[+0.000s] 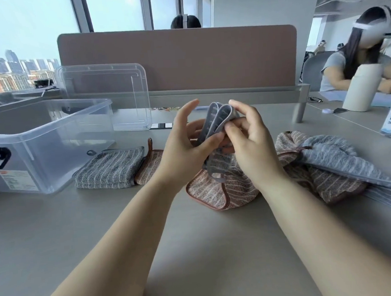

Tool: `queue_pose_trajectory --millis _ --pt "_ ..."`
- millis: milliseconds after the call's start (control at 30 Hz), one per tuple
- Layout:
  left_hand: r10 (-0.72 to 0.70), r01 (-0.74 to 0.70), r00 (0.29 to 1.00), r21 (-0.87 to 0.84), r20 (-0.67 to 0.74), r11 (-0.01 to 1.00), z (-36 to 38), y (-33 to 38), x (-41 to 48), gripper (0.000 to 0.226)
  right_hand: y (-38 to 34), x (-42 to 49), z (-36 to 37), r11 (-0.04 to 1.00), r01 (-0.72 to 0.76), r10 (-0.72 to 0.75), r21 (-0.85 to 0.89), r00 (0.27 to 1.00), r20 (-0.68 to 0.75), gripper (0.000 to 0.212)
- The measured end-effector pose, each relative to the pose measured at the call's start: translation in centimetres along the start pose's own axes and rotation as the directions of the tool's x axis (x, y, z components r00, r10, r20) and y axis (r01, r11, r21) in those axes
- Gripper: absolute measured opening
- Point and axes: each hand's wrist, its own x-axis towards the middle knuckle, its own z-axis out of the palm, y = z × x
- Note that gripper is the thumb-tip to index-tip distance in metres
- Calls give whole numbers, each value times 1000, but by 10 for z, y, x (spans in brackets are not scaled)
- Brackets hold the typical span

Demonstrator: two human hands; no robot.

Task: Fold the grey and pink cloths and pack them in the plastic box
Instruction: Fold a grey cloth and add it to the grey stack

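Plastic box [47, 143]: clear, open, at the far left of the table [196, 250]; nothing shows inside it.
Lid [109, 96]: clear, stands on edge just behind the box and leans on the brown partition [177, 59].
Folded grey cloth [110, 168]: lies flat just right of the box, long side running left to right.
Folded pink cloth [148, 168]: touches the folded grey one's right edge, hanging loop pointing away from the person; the left wrist hides part of it.
Left hand [185, 146]: raised over the table; thumb pinches the grey cloth [218, 121] against the fingers behind it, index finger straight up.
Grey cloth: held in the air between the 2 hands – doubled into 2 rounded folds at the top, long axis roughly upright, loose end and loop hanging down.
Right hand [251, 144]: fingers curled, pinching the cloth's right edge.
Pink cloth [215, 192]: unfolded, rumpled, on the table right under the hands – they block its far part.
Heap of cloths [328, 162]: pink and grey ones tangled, to the right.
White bottle [360, 89]: upright, far right, near a seated person.
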Motion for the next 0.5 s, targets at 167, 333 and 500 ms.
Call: queue_pose_trajectory --millis 167,333,500 --pt "68 -70 997 110 20 991 -6 1 2 38 0 3 -12 973 117 -125 -201 992 -27 23" --pt "186 -209 974 212 126 955 -9 5 -1 28 -3 6 -21 989 110 -95 -100 986 137 21" --pt "156 -183 977 196 146 963 -11 5 -1 34 0 8 -21 998 58 -59 15 988 142 11"
